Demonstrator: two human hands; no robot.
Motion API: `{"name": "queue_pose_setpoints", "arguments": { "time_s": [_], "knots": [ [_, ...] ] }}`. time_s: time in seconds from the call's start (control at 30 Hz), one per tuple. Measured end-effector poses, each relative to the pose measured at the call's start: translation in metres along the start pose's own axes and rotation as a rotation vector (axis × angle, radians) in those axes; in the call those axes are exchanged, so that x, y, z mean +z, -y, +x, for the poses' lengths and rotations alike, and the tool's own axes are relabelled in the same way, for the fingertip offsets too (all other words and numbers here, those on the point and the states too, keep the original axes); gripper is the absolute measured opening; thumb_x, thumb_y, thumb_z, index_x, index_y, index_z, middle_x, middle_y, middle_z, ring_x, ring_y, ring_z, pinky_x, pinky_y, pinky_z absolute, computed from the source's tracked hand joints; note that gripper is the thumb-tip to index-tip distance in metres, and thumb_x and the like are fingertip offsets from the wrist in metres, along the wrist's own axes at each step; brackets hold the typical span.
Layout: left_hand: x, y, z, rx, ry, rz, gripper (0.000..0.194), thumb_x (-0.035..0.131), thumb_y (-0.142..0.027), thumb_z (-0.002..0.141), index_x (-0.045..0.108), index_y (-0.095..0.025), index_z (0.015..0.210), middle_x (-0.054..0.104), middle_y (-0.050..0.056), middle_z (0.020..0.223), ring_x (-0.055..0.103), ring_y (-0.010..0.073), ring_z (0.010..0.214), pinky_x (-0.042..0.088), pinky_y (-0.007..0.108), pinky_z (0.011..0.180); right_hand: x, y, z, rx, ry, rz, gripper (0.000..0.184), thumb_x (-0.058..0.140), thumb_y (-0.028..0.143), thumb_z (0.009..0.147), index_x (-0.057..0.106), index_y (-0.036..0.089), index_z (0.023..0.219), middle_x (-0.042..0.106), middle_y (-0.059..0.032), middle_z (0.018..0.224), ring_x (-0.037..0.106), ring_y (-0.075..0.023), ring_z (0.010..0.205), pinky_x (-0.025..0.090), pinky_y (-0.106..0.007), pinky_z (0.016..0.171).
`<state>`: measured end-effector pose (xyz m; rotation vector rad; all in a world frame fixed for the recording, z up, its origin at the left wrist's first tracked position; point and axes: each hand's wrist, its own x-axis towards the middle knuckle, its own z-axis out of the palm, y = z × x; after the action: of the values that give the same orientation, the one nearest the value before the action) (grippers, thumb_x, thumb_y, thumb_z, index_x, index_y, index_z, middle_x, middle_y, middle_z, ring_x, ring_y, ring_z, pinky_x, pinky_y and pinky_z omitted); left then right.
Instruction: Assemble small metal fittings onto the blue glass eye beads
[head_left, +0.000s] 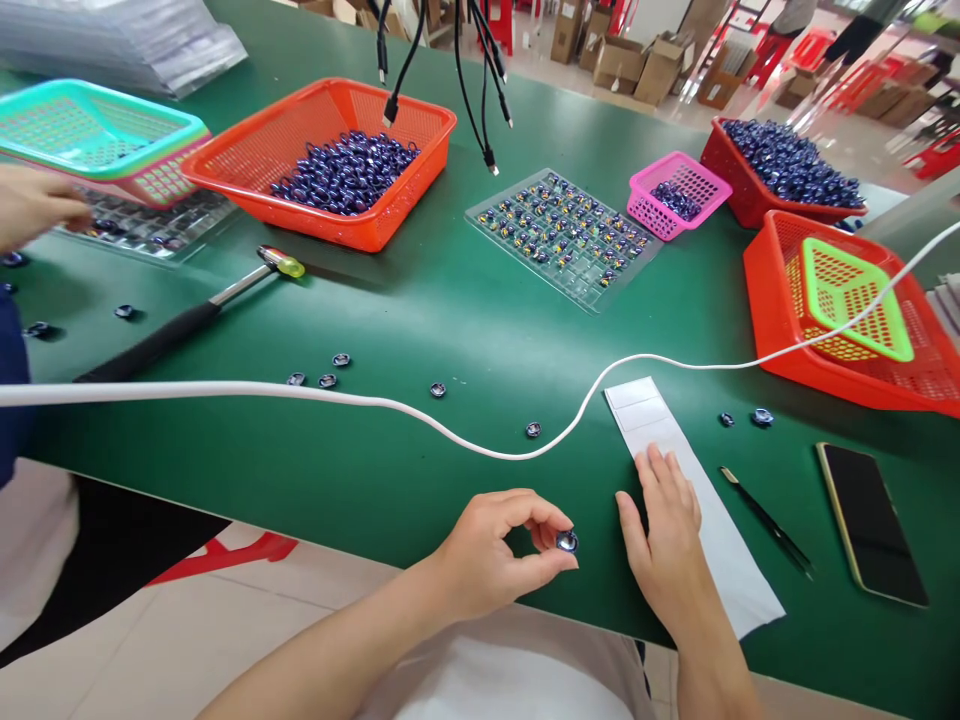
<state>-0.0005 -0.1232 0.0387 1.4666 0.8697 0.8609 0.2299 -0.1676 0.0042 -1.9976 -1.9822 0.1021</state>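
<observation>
Near the table's front edge, my left hand (504,545) pinches a small dark-blue shiny ring-like part (567,541) between thumb and fingertips. Its exact kind does not show. My right hand (665,520) rests with fingers stretched out on a long white paper strip (724,545). Right of the strip lie a pair of black tweezers (769,522) and a phone (872,523) with a dark screen. Beyond my hands, a similar loose part (533,430) sits beside a white cable (450,437), with several more scattered to the left.
An orange basket (247,200) of blue parts, a clear compartment tray (577,285), a pink basket (718,187) and red baskets stand farther back. A rubber-gripped hammer (172,333) lies left. Black cables (457,80) hang overhead. A co-worker's hand (37,208) reaches in at left.
</observation>
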Motion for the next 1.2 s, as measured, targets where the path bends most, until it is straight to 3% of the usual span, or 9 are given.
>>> {"name": "queue_pose_setpoints", "arguments": {
  "time_s": [0.23, 0.4, 0.57, 0.7, 0.83, 0.93, 1.03, 1.1, 1.2],
  "knots": [
    [0.004, -0.002, -0.001, -0.111, -0.012, 0.039, 0.013, 0.077, -0.021, 0.069, 0.070, -0.016, 0.080, 0.073, 0.003, 0.071, 0.067, 0.0148, 0.064, 0.053, 0.024, 0.066, 0.010, -0.004, -0.005, -0.051, -0.102, -0.033, 0.051, 0.038, 0.030, 0.101, 0.029, 0.020, 0.150, 0.039, -0.0173, 0.153, 0.032, -0.0358, 0.143, 0.034, -0.063, 0.109],
    [0.006, 0.005, 0.002, -0.190, -0.014, 0.023, 0.009, 0.069, -0.016, 0.071, 0.067, -0.015, 0.080, 0.073, 0.006, 0.076, 0.068, 0.0162, 0.069, 0.055, 0.024, 0.068, 0.016, -0.019, -0.005, -0.127, -0.190, -0.047, 0.055, 0.040, 0.028, 0.099, 0.026, 0.024, 0.152, 0.043, -0.0162, 0.150, 0.042, -0.0372, 0.137, 0.046, -0.062, 0.100],
    [-0.008, 0.007, 0.001, -0.198, -0.032, 0.023, 0.009, 0.067, -0.018, 0.074, 0.065, -0.015, 0.082, 0.071, 0.006, 0.079, 0.066, 0.0169, 0.073, 0.053, 0.026, 0.070, -0.009, -0.033, -0.011, -0.211, -0.192, -0.043, 0.058, 0.048, 0.027, 0.096, 0.031, 0.026, 0.151, 0.042, -0.0110, 0.152, 0.043, -0.0351, 0.137, 0.051, -0.053, 0.100],
    [-0.028, -0.004, 0.003, -0.194, -0.091, 0.054, 0.007, 0.064, -0.023, 0.078, 0.061, -0.016, 0.079, 0.066, 0.004, 0.078, 0.063, 0.0163, 0.073, 0.051, 0.026, 0.070, -0.033, -0.030, 0.001, -0.308, -0.121, 0.042, 0.046, 0.054, 0.029, 0.095, 0.049, 0.028, 0.141, 0.057, -0.0064, 0.140, 0.059, -0.0271, 0.124, 0.056, -0.037, 0.096],
    [-0.041, -0.020, 0.025, -0.108, -0.083, 0.172, 0.012, 0.065, -0.027, 0.079, 0.058, -0.018, 0.077, 0.064, 0.001, 0.072, 0.059, 0.0155, 0.068, 0.046, 0.025, 0.062, -0.044, -0.014, 0.071, -0.257, 0.119, 0.081, 0.031, 0.052, 0.026, 0.095, 0.065, 0.023, 0.124, 0.067, -0.0076, 0.127, 0.063, -0.0242, 0.117, 0.052, -0.039, 0.102],
    [-0.040, -0.020, 0.055, -0.044, -0.121, 0.200, 0.012, 0.067, -0.026, 0.076, 0.058, -0.018, 0.077, 0.064, 0.001, 0.071, 0.059, 0.0159, 0.066, 0.046, 0.026, 0.063, -0.040, -0.006, 0.160, -0.176, 0.116, 0.037, 0.025, 0.052, 0.021, 0.096, 0.067, 0.019, 0.116, 0.069, -0.0090, 0.118, 0.064, -0.0211, 0.112, 0.050, -0.038, 0.101],
    [-0.036, -0.002, 0.079, -0.029, -0.198, 0.140, 0.012, 0.065, -0.026, 0.076, 0.056, -0.018, 0.079, 0.063, 0.000, 0.068, 0.060, 0.0158, 0.063, 0.046, 0.026, 0.061, -0.029, -0.005, 0.247, -0.060, 0.081, -0.035, 0.023, 0.059, 0.030, 0.096, 0.064, 0.016, 0.115, 0.066, -0.0081, 0.117, 0.064, -0.0212, 0.106, 0.052, -0.044, 0.094],
    [-0.036, 0.012, 0.087, -0.041, -0.232, 0.109, 0.013, 0.065, -0.026, 0.075, 0.055, -0.018, 0.078, 0.062, -0.001, 0.067, 0.060, 0.0158, 0.063, 0.046, 0.026, 0.060, -0.021, -0.009, 0.289, -0.005, 0.074, -0.074, 0.027, 0.059, 0.033, 0.096, 0.061, 0.017, 0.118, 0.062, -0.0085, 0.122, 0.063, -0.0218, 0.106, 0.053, -0.044, 0.092],
    [-0.039, 0.026, 0.089, -0.067, -0.237, 0.100, 0.013, 0.065, -0.026, 0.074, 0.055, -0.018, 0.077, 0.062, 0.000, 0.070, 0.061, 0.0161, 0.066, 0.046, 0.026, 0.062, -0.006, -0.016, 0.325, 0.043, 0.112, -0.117, 0.030, 0.060, 0.034, 0.095, 0.060, 0.017, 0.120, 0.061, -0.0086, 0.123, 0.062, -0.0222, 0.106, 0.053, -0.044, 0.090]
  ]
}}
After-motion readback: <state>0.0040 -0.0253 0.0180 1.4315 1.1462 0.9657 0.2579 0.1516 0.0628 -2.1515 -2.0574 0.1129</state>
